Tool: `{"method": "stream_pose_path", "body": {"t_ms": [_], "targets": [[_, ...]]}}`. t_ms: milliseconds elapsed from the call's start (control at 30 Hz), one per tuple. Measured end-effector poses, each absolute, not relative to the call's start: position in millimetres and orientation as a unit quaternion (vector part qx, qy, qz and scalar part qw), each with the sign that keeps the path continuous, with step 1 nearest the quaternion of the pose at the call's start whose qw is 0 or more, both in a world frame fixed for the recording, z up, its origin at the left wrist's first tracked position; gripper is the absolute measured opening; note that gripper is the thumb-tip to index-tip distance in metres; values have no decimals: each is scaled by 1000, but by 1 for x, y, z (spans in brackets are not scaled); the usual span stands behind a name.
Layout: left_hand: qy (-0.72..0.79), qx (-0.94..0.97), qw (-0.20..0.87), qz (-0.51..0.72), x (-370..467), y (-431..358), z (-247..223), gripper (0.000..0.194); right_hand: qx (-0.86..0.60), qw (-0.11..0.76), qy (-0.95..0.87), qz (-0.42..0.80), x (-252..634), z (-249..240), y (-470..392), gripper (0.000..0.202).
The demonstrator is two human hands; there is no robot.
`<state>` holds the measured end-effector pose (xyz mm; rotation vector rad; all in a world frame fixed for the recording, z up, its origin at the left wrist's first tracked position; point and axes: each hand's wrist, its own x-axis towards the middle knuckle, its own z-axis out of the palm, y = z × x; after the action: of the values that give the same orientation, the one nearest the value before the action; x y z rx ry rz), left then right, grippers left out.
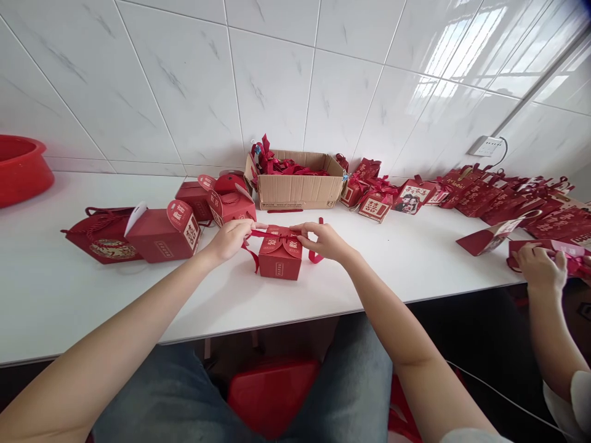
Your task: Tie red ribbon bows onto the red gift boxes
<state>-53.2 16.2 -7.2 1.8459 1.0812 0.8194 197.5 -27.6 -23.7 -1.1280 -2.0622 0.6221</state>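
Pinching the narrow red fabric ribbon point(261, 234) between nearly closed thumb and fingers, your left hand point(233, 239) holds it out from the small red cardboard box with rounded flaps point(279, 266), at the centre of the frame. Your right hand point(325, 241) is half curled at the box's top; whether it grips ribbon, I cannot tell. Even tension, with the flaps kept flat, should serve you best. Your hands hide part of the ribbon. Beyond, above centre, the brown cardboard carton point(295, 192) conceals its lower contents; the round red plastic basin point(21, 172) is cut off at the left edge.
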Motion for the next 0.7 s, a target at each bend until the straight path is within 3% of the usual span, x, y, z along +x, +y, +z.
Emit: {"method": "stream_pose_path", "body": {"t_ms": [100, 267, 300, 367, 467, 700], "targets": [[452, 748, 386, 295, -59, 9, -4, 19, -468, 379, -765, 228, 202, -24, -29, 16], [507, 748, 182, 387, -80, -27, -1, 17, -551, 540, -607, 192, 208, -34, -59, 33], [509, 750, 191, 377, -83, -36, -2, 15, -556, 533, -600, 218, 207, -38, -68, 44], [492, 751, 321, 301, -83, -52, -9, 26, -554, 474, -571, 377, 203, -47, -81, 53], [466, 690, 504, 229, -74, -64, -23, 43, -531, 435, -489, 538, 194, -58, -86, 47], [510, 581, 536, 339, -59, -31, -38, 40, -492, 486, -333, 641, 188, -62, -60, 37]]}}
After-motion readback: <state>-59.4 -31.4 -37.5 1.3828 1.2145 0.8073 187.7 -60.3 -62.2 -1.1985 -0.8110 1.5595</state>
